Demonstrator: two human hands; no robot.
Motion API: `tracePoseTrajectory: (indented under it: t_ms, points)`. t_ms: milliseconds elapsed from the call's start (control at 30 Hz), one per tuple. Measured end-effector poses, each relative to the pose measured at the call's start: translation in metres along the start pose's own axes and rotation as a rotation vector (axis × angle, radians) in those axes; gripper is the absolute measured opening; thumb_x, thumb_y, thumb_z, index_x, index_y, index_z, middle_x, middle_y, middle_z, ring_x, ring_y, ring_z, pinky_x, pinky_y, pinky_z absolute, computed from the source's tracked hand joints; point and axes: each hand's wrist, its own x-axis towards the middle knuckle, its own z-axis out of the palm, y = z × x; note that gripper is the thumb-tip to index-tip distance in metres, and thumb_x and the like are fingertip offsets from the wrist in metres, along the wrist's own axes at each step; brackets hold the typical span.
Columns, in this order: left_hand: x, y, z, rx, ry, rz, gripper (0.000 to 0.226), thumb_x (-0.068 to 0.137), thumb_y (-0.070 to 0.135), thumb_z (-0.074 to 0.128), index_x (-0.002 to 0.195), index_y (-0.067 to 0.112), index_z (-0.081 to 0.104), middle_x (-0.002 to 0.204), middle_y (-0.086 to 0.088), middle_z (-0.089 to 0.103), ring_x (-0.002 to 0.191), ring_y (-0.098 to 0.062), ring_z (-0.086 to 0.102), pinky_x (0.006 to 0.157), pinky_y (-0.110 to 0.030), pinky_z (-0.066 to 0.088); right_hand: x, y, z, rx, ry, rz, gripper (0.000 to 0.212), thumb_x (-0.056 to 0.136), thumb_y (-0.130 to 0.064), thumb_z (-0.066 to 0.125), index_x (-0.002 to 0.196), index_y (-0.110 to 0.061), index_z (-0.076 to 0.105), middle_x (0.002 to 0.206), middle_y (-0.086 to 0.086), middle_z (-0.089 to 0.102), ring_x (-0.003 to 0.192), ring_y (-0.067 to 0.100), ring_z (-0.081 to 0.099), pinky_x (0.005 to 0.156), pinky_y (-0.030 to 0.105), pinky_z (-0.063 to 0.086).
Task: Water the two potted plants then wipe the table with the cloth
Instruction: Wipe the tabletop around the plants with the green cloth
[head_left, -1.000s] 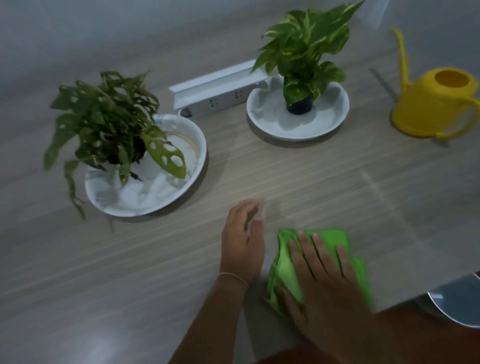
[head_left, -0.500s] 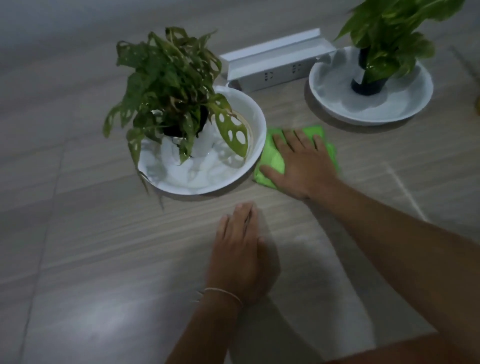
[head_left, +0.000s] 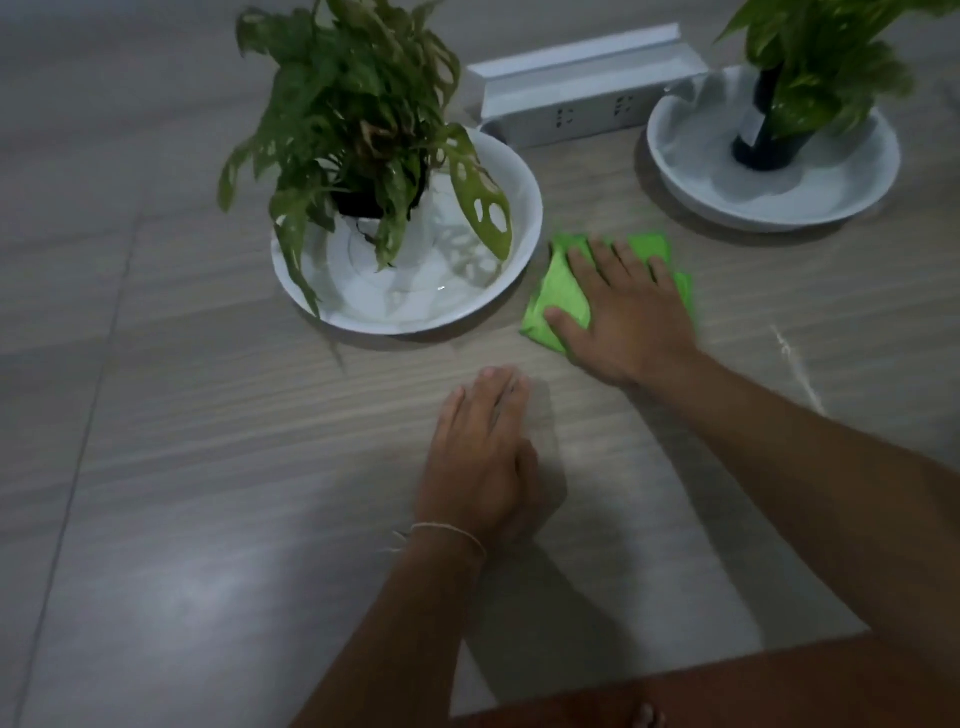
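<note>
Since half a second ago, cloth (head_left: 563, 288) barely shifted, lying between both saucers. Right hand (head_left: 626, 312) flat, fingers spread, pressing it, gripping nothing. Holey-leaf plant's saucer (head_left: 524, 192) just beside at 9 o'clock. Left hand (head_left: 480, 457) flat, empty, at 7 o'clock; bare table (head_left: 156, 415) beyond.

Single head-worn wide-angle view, looking forward and steeply down onto the desk (head_left: 156, 467) from close above. Both forearms enter from the bottom edge; the left hand (head_left: 483, 467) lies near centre. A holed-leaf plant (head_left: 353, 114) stands upper left, while a second plant (head_left: 810, 67) is cropped at the top right corner.
</note>
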Motion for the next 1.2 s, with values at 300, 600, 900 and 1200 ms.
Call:
tracePoseTrajectory:
  t_ms: [300, 600, 900, 1200]
  points:
    - [-0.048, -0.032, -0.03, -0.302, 0.088, -0.211, 0.055, 0.096, 0.031, 0.033, 0.139, 0.003, 0.052, 0.144, -0.015, 0.052, 0.138, -0.028, 0.043, 0.119, -0.019, 0.018, -0.177, -0.06, 0.014, -0.082, -0.012, 0.064, 0.083, 0.095, -0.071, 0.022, 0.161, -0.021, 0.024, 0.17, 0.005, 0.018, 0.157, 0.027, 0.015, 0.125, 0.057, 0.013]
    - [-0.165, -0.18, -0.123, -0.009, 0.004, -0.217, 0.053, 0.099, 0.032, 0.039, 0.142, 0.003, 0.05, 0.147, -0.014, 0.049, 0.139, -0.028, 0.042, 0.118, -0.042, 0.032, -0.197, -0.208, 0.034, -0.034, -0.064, -0.014, 0.088, 0.092, -0.072, 0.026, 0.161, -0.019, 0.023, 0.17, 0.008, 0.015, 0.158, 0.029, 0.01, 0.124, 0.06, 0.008]
    - [-0.206, -0.257, -0.159, 0.123, 0.066, -0.309, 0.055, 0.098, 0.031, 0.038, 0.145, 0.002, 0.045, 0.153, -0.014, 0.042, 0.142, -0.028, 0.038, 0.116, -0.045, 0.034, -0.15, -0.356, 0.058, 0.021, -0.068, -0.286, 0.089, 0.088, -0.072, 0.032, 0.16, -0.02, 0.026, 0.169, 0.008, 0.019, 0.157, 0.03, 0.014, 0.124, 0.06, 0.006]
    - [-0.201, -0.25, -0.159, 0.148, 0.129, -0.377, 0.057, 0.09, 0.025, 0.047, 0.14, -0.002, 0.049, 0.149, -0.018, 0.045, 0.139, -0.032, 0.042, 0.115, -0.043, 0.035, -0.232, -0.311, 0.054, -0.013, -0.096, -0.331, 0.084, 0.089, -0.073, 0.039, 0.158, -0.025, 0.033, 0.168, 0.004, 0.023, 0.156, 0.028, 0.02, 0.121, 0.06, 0.021]
